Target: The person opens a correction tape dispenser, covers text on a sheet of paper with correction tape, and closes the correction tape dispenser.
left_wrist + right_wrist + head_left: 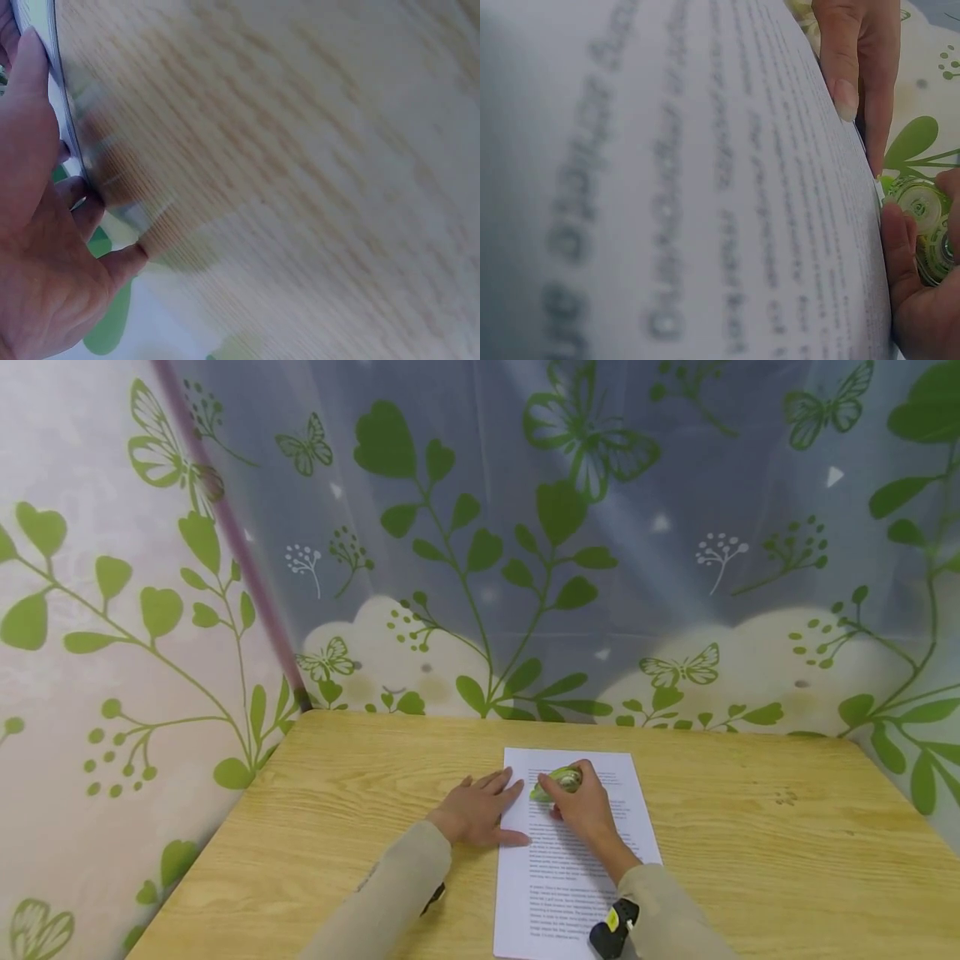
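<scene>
A green, see-through correction tape (557,783) is held in my right hand (591,814), between thumb and fingers, over the upper part of a printed sheet (577,902). In the right wrist view, two round spools show inside the correction tape (919,206), whose tip is close to the paper. My left hand (477,810) lies flat at the sheet's left edge with its fingers spread, the fingertips and thumb reaching the margin. In the left wrist view, that hand (45,255) is beside the edge of what looks like stacked pages.
The sheet lies on a light wooden table (757,827). Behind the table hangs a grey-blue curtain (480,577) printed with leaves and butterflies, and a pale one (82,693) stands on the left. A black wrist device (613,929) is strapped at my right sleeve.
</scene>
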`<state>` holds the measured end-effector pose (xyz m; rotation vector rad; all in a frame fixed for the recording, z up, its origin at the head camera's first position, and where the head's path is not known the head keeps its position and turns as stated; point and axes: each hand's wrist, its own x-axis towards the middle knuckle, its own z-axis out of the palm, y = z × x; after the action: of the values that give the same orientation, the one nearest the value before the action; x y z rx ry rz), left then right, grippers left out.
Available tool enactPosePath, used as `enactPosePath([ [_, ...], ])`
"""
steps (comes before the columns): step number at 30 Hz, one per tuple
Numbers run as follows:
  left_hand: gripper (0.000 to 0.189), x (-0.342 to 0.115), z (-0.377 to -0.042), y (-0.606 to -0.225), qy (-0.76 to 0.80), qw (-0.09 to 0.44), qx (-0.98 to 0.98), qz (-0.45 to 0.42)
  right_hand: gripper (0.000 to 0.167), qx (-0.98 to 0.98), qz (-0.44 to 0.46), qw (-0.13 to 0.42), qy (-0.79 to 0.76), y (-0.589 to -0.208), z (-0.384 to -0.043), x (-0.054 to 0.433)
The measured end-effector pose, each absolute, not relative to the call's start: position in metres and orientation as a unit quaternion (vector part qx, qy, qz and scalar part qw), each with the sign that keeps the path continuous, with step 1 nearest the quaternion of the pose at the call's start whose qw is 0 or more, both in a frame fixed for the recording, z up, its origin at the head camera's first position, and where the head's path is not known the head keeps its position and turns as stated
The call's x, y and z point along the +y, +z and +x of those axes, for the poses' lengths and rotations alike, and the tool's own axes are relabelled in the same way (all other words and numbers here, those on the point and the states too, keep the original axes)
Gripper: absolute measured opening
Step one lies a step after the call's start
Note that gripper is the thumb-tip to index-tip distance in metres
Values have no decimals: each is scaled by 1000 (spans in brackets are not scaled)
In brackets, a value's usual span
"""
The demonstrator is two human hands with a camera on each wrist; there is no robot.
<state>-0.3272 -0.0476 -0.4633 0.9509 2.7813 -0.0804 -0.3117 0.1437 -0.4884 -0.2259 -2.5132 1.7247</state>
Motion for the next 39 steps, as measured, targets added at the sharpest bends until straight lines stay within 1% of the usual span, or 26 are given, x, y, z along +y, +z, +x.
enactPosePath([
  [8,90,-49,-327,-464,-29,91,941,324,47,-822,-65,43,564,-490,-314,143],
  [22,90,-48,-326,-464,-30,90,941,325,45,-827,-43,54,558,-488,-311,142],
  [31,91,-48,-327,-465,-25,96,941,325,51,-824,-57,51,561,-491,-313,142],
  [39,91,-48,-328,-467,-20,93,941,326,48,-824,-57,46,562,-491,-314,142],
])
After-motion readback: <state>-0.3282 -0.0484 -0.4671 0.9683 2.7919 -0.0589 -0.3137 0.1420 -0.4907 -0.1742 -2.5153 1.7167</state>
